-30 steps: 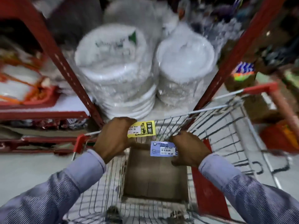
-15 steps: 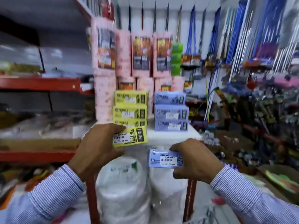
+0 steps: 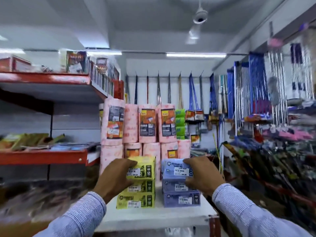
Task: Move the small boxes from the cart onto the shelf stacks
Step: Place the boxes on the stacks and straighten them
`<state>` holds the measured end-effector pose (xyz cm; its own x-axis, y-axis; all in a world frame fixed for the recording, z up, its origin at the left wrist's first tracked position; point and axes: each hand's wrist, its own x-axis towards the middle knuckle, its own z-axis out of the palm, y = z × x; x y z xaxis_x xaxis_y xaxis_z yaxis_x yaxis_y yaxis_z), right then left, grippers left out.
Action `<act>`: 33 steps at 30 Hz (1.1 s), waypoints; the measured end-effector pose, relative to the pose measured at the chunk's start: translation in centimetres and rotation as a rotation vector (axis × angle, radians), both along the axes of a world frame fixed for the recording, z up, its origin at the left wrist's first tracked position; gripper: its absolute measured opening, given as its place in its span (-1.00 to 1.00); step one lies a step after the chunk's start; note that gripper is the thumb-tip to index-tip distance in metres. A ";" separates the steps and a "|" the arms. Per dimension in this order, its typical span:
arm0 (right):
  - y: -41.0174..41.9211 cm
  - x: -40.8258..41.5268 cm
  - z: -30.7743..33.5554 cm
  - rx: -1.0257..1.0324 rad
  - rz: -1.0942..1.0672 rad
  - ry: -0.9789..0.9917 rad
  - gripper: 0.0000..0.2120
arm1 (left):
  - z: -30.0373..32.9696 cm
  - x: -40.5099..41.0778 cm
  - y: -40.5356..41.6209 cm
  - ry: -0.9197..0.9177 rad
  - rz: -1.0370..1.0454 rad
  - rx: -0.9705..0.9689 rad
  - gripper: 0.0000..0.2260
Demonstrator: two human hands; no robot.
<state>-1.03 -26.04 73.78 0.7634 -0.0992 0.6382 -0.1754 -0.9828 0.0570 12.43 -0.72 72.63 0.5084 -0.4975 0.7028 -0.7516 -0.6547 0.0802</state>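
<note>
My left hand point(image 3: 116, 177) grips a small yellow box point(image 3: 142, 169) and holds it on top of the yellow stack point(image 3: 136, 196) on the white shelf point(image 3: 153, 218). My right hand point(image 3: 204, 174) grips a small pale blue box point(image 3: 176, 169) on top of the blue stack point(image 3: 181, 196), just to the right of the yellow one. Both boxes show white price stickers facing me. The cart is out of view.
Pink wrapped rolls point(image 3: 147, 124) stand in two tiers right behind the stacks. Red shelves point(image 3: 44, 156) with goods run along the left. Brooms and mops point(image 3: 256, 103) hang on the back wall and at the right. A red upright point(image 3: 214, 226) borders the shelf's front right corner.
My view has swung up from the cart to the shelf. Both hands carried their boxes up and forward, from over the cart onto the tops of the yellow and blue stacks.
</note>
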 end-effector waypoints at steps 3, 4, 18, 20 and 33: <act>-0.6 2.0 -0.3 0.014 -0.014 0.029 -0.57 | -0.4 2.1 -0.9 -0.012 -0.012 0.037 -0.48; -0.8 2.5 -0.5 0.025 -0.017 0.039 -0.56 | -0.5 2.5 -1.2 -0.014 -0.014 0.038 -0.50; -1.8 6.1 -1.0 0.051 -0.017 0.117 -0.77 | -1.5 5.6 -2.0 0.077 -0.041 0.011 -0.56; -0.5 6.4 -1.4 0.058 0.003 0.047 -0.80 | -1.8 5.7 -2.0 0.085 -0.074 0.002 -0.61; 8.8 12.6 -4.1 -0.114 0.320 -0.046 -0.37 | -3.8 7.5 0.7 0.076 -0.129 -0.116 -0.57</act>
<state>11.56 -17.21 69.73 0.7143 0.2146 0.6661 0.1355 -0.9762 0.1692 19.94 0.01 68.78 0.4992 -0.4797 0.7216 -0.8178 -0.5361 0.2094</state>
